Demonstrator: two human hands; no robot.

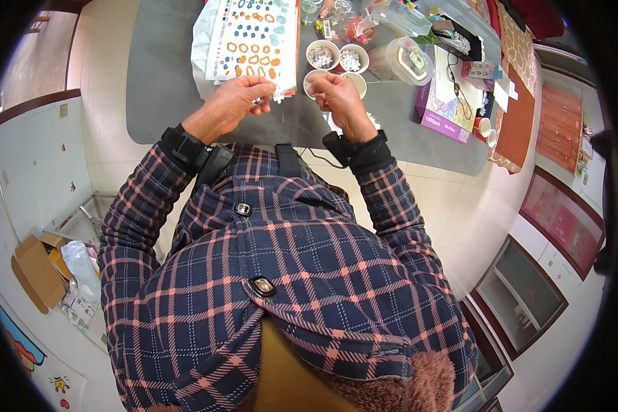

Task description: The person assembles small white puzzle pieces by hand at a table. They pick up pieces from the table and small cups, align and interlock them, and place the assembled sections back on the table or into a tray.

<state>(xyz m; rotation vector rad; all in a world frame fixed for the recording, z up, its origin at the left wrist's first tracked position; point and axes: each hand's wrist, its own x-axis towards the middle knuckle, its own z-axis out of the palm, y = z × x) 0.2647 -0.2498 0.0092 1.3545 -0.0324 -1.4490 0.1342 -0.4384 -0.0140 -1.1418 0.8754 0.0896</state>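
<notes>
Small white piece pinched at fingertips of left hand, above near part of desk. Probably light, thin, fairly stiff, easily dropped; best held lightly by edge. Right hand fingers curled by paper cups; cannot tell if gripping.

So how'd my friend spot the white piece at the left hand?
Find the dark grey table, then the left hand by the sheet of coloured shapes. The small white piece pokes out at its fingers, unlike the white pieces heaped in cups.

Purple box; white lettering, numbers on side
</notes>
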